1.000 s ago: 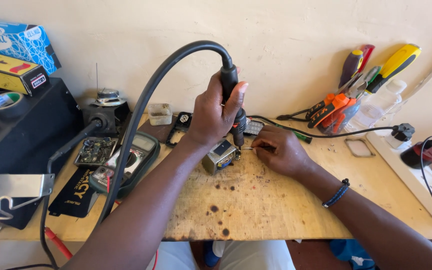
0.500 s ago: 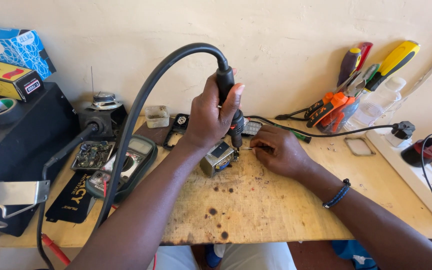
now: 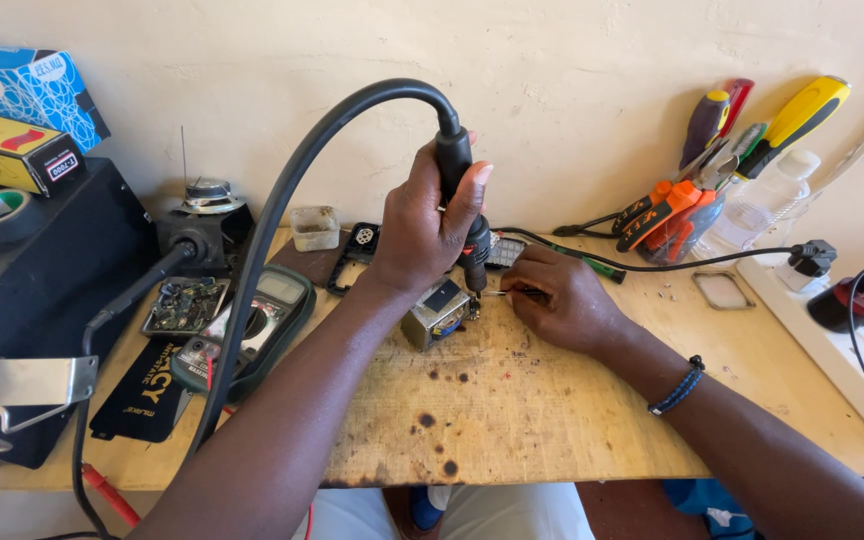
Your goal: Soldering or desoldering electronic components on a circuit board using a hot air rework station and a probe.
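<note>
1. a small grey metal transformer block [image 3: 436,312] stands near the middle of the worn wooden workbench [image 3: 552,420], just in front of the person and between the two hands.
2. the left hand [image 3: 422,235] is closed around the black handle of a hot-air tool [image 3: 460,195]; the fingers are wrapped tight on it and the thumb is stretched along the handle. the nozzle points down, just above the right side of the block.
3. a thick black hose [image 3: 292,190] goes up from the handle in an arc and comes down on the left.
4. the right hand [image 3: 557,300] rests on the bench just right of the block. its fingers are pressed together and pinch a thin metal tool [image 3: 497,293], whose tip reaches to the block.
5. on the right wrist there is a dark blue bracelet [image 3: 679,386].
6. to the left lies a green multimeter [image 3: 252,325] beside a small circuit board [image 3: 182,305].
7. at the wall on the right stands a group of pliers and screwdrivers with orange, yellow and red handles [image 3: 712,170].
</note>
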